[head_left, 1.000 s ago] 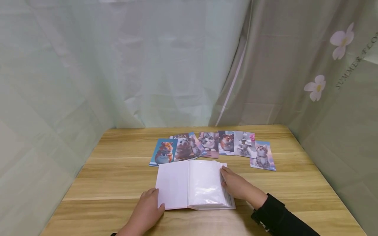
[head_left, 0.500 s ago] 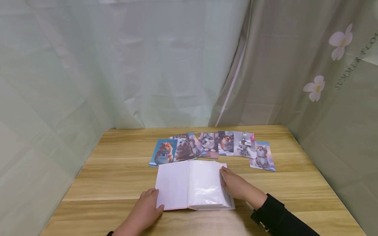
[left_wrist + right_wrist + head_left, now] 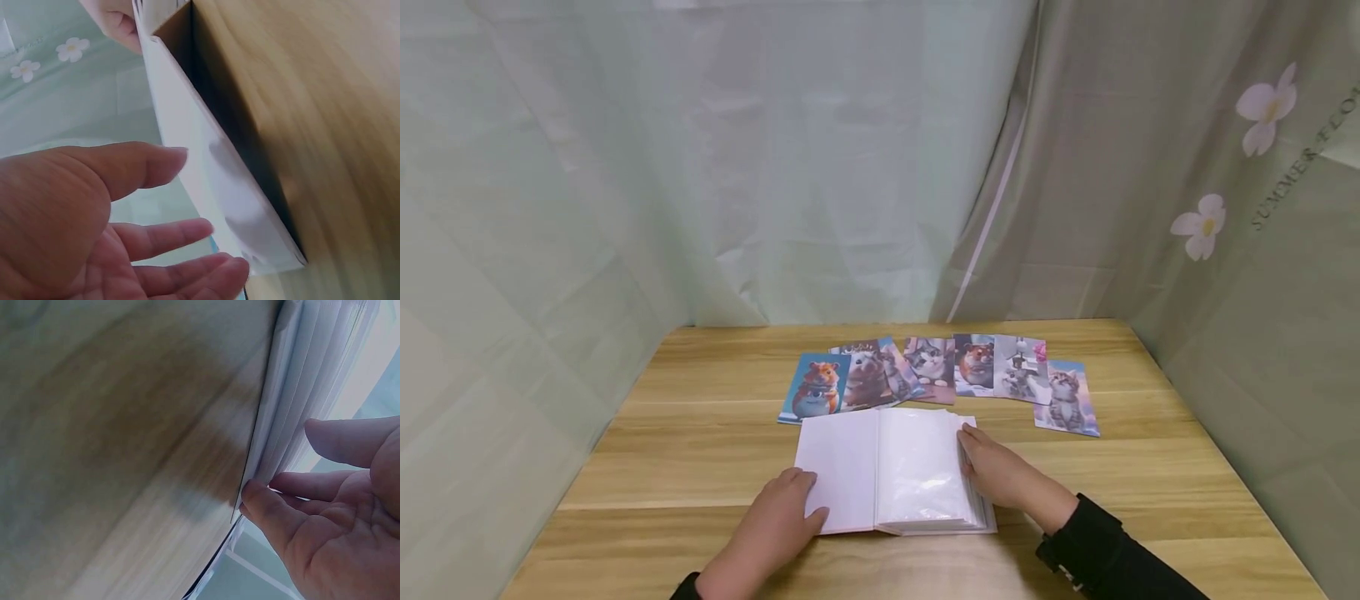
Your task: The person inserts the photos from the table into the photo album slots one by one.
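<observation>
A white photo album (image 3: 838, 475) lies open on the table, clear plastic sleeves (image 3: 921, 467) stacked on its right half. My left hand (image 3: 782, 512) is at the left cover's lower outer corner. In the left wrist view its thumb and fingers (image 3: 165, 240) are spread apart over the white cover (image 3: 212, 181), which stands slightly off the wood. My right hand (image 3: 1000, 471) grips the right edge of the sleeve stack. From the right wrist, its thumb (image 3: 337, 440) lies at the page edges (image 3: 306, 381) and its fingertips (image 3: 256, 497) touch the stack's side near the back cover.
Behind the album several animal picture cards lie in a row, from a blue hamster card (image 3: 815, 387) to a kitten card (image 3: 1066, 400); some overlap. The wooden table (image 3: 685, 450) is enclosed by pale curtains (image 3: 842, 167) at the back and sides.
My left hand has shifted slightly right and up, from the album's left edge onto its cover. The right hand and the cards stay put.
</observation>
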Motion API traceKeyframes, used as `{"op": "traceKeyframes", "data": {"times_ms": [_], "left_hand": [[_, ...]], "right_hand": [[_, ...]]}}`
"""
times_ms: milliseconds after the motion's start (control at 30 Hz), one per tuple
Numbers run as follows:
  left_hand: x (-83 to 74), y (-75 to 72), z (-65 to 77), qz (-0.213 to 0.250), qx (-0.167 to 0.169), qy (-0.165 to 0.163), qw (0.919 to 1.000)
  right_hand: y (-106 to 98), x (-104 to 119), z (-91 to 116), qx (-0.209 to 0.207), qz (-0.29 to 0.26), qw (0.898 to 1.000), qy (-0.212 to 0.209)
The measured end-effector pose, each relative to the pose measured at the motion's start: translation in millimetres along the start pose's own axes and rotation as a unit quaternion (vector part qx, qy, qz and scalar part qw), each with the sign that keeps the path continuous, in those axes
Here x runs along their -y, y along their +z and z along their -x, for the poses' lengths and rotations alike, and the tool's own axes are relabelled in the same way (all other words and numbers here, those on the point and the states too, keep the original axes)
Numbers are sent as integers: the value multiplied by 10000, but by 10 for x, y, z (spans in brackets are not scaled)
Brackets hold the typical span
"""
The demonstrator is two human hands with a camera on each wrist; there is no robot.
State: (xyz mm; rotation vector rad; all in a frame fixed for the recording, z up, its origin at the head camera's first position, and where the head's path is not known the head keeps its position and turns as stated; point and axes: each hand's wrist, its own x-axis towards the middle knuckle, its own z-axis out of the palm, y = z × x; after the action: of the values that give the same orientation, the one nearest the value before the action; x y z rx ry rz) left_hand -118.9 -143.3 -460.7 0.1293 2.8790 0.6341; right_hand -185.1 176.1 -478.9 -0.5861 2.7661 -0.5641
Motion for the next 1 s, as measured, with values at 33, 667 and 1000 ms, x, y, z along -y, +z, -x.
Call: {"op": "traceKeyframes", "data": {"times_ms": [33, 667, 1000], "left_hand": [[-18, -5, -3, -3, -36, 50, 10000], [-369, 147, -122, 112, -374, 2193, 9749], [-462, 271, -182, 10, -224, 2362, 9714]], "right_hand": [[3, 1, -1, 16, 3, 10000, 17], [23, -14, -12, -43, -24, 10000, -1], [8, -6, -11, 15, -42, 10000, 22]]}}
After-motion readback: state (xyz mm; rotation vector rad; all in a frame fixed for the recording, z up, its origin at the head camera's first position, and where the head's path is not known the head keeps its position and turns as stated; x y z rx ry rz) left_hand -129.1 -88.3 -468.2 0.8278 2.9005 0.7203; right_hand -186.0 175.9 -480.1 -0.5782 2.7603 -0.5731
